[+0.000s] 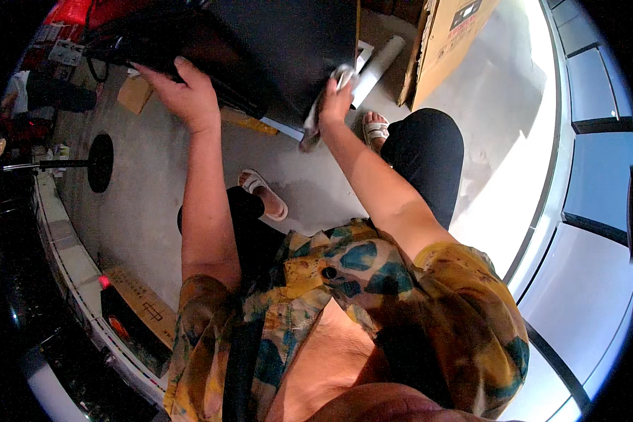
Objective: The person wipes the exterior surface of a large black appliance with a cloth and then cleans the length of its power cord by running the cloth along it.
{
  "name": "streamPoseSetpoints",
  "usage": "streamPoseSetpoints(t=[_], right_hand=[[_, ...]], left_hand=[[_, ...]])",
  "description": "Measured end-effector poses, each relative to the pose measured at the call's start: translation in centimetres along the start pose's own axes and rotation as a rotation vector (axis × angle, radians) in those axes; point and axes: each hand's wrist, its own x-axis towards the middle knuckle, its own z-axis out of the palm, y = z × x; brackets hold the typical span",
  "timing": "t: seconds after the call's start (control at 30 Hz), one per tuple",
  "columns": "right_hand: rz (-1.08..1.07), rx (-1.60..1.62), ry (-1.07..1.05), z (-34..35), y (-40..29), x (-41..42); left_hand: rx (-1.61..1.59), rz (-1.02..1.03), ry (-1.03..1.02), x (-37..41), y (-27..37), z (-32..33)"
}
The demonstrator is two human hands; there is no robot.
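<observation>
A large black panel-sided object [290, 47], perhaps a cabinet or appliance, stands before me at the top of the view. My right hand [337, 100] is on its right side, closed around a crumpled grey-white cloth [311, 126]. Both hand and cloth are blurred. At the dark lower left edge of the object is my left hand [187, 97], thumb and fingers spread. Shadow hides whether those fingertips grip the edge or only rest against it. Beneath the object a yellowish strip [248, 121] shows.
A light-coloured roll [377, 71] lies behind my right hand, near a standing cardboard sheet or box [446, 53]. A round black stand base [101, 163] is at left. Lower left lies a long cardboard box [140, 300]. White panels [575, 279] line the right. Another person's clothed legs [58, 92] appear far left.
</observation>
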Motion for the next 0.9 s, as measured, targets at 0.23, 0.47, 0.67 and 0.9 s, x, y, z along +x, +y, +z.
streamPoseSetpoints(t=[0.23,0.47,0.67,0.9], right_hand=[[0.171,0.179,-0.223,-2.2,2.7,-1.8],[0.169,0.182,-0.325,-2.8,2.5,-1.1],[0.241,0.252,-0.345,-3.7,0.2,-1.3],[0.219,0.362,-0.361,-5.3,-5.5,-2.6]], left_hand=[[-0.295,-0.255,0.022,-3.5,9.9,-5.9],[-1.505,-0.073,-0.428,-1.8,24.3,-16.2],[-1.441,-0.557,-0.247,-3.9,30.1,-20.3],[-1.317,-0.540,-0.066,-4.1,31.1,-20.1]])
